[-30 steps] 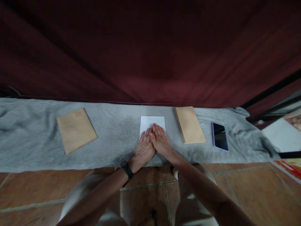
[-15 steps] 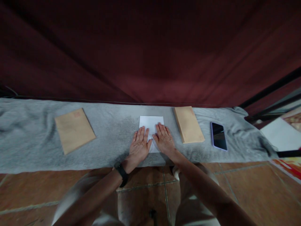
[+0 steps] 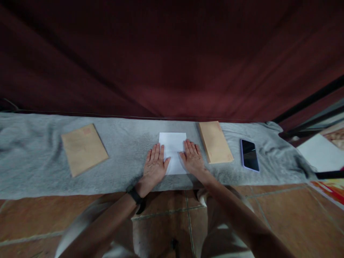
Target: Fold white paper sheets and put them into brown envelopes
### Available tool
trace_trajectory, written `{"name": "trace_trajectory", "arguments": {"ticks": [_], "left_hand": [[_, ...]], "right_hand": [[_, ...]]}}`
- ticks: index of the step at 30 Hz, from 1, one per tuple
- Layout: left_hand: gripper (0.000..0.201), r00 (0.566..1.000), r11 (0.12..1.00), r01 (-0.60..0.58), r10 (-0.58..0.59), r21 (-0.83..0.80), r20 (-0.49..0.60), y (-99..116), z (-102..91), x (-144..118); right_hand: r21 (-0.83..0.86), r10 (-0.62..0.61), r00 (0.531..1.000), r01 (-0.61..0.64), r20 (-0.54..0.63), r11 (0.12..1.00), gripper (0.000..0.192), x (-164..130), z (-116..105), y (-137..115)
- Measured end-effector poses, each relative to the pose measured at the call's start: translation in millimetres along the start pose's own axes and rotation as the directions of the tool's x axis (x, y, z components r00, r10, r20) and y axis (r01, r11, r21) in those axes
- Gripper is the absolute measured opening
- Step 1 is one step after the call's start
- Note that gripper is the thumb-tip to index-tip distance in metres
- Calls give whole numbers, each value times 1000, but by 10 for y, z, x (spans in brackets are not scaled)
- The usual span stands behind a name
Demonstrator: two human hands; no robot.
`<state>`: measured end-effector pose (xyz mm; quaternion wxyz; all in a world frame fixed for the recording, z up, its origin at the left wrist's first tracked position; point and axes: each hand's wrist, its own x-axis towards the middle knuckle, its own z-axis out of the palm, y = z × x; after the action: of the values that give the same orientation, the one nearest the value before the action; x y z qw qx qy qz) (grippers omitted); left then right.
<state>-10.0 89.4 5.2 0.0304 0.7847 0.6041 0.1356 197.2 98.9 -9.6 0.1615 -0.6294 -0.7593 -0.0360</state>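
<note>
While both palms lie flat and open at frame centre, left hand (image 3: 155, 164) and right hand (image 3: 192, 158) press the side edges of the white paper (image 3: 173, 150) on the grey cloth (image 3: 129, 143), grasping nothing. Step looks like flattening a fold; next probably calls for pinching an edge. Envelope stack (image 3: 215, 141) just right, phone (image 3: 249, 154) beyond, single envelope (image 3: 84, 148) left.

One white folded paper sheet (image 3: 173, 150). Two tan brown paper envelope lots: single one (image 3: 84, 148) at left, thicker one (image 3: 215, 142) at right, possibly stack. One dark purple-edged smartphone (image 3: 249, 154). Two bare hands: left hand (image 3: 154, 166), right hand (image 3: 194, 158).
</note>
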Motion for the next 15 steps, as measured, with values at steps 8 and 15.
{"name": "trace_trajectory", "arguments": {"ticks": [8, 15], "left_hand": [[70, 1000, 1000, 5, -5, 4, -9, -39, -19, -7], [70, 999, 999, 25, -26, -29, -20, -43, -19, -4]], "right_hand": [[2, 30, 999, -30, -17, 1000, 56, -14, 4, 102], [31, 55, 997, -57, 53, 998, 63, -12, -159, 100]]}}
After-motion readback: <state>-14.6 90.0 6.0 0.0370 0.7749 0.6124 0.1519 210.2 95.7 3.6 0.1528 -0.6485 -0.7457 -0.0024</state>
